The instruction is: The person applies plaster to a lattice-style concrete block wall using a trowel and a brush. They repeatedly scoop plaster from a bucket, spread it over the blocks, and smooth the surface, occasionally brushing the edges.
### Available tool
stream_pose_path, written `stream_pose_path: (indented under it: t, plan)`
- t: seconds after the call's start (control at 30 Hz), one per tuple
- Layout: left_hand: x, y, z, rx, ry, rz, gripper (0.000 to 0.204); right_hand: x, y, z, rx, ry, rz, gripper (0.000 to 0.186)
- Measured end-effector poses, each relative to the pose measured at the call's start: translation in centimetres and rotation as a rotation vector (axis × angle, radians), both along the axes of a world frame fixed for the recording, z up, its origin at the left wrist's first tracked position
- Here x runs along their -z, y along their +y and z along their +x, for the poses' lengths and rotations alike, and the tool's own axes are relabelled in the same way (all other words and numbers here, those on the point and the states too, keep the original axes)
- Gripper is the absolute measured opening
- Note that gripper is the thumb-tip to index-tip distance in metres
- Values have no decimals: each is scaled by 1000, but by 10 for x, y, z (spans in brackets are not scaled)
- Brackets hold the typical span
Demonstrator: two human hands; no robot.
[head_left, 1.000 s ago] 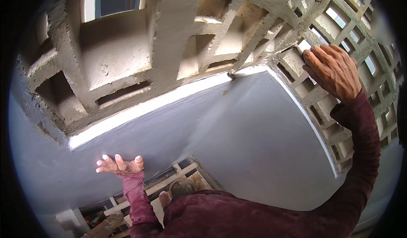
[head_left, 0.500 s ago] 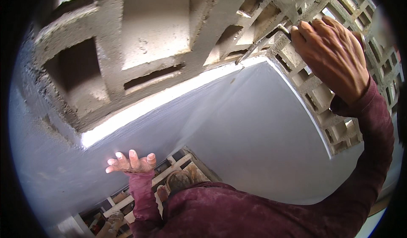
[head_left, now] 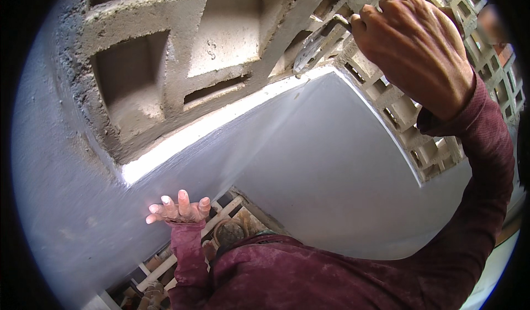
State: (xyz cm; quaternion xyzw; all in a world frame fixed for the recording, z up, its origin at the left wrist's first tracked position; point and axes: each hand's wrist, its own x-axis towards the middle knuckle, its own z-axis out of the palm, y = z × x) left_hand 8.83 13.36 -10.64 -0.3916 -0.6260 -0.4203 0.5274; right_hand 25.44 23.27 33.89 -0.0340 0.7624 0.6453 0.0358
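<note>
My right hand (head_left: pixel 414 50) is raised at the upper right, its fingers wrapped round the handle of a small metal trowel (head_left: pixel 313 49). The trowel's narrow blade points down and left, its tip by the inner corner of a bright ledge (head_left: pixel 187 132). That ledge runs along the foot of an openwork concrete block wall (head_left: pixel 175 50). Low on the left, my left hand (head_left: pixel 179 208) is held out with the fingers spread and nothing in it. It is nearest the smooth grey plaster wall (head_left: pixel 83 216) under the ledge.
Below me are wooden planks (head_left: pixel 222 213) laid like a slatted platform, with a round, dirty brown object (head_left: pixel 229 231) on or near them. More pierced blockwork (head_left: pixel 397 111) turns the corner on the right. A blurred shape (head_left: pixel 491 25) shows at the far upper right.
My right hand has shifted up and left, and the trowel has turned so its blade shows broader. My left hand stays spread; the view has shifted slightly.
</note>
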Motion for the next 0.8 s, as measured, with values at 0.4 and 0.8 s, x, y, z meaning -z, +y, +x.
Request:
stream_pose_path:
  t: [0.4,0.8]
  plan:
    - [-3,-1,-3,13,12,-19,54,-4,26,47,183,116,51,18]
    - [2,1,-1,16,-5,16,49,12,45,31,109,49,96,13]
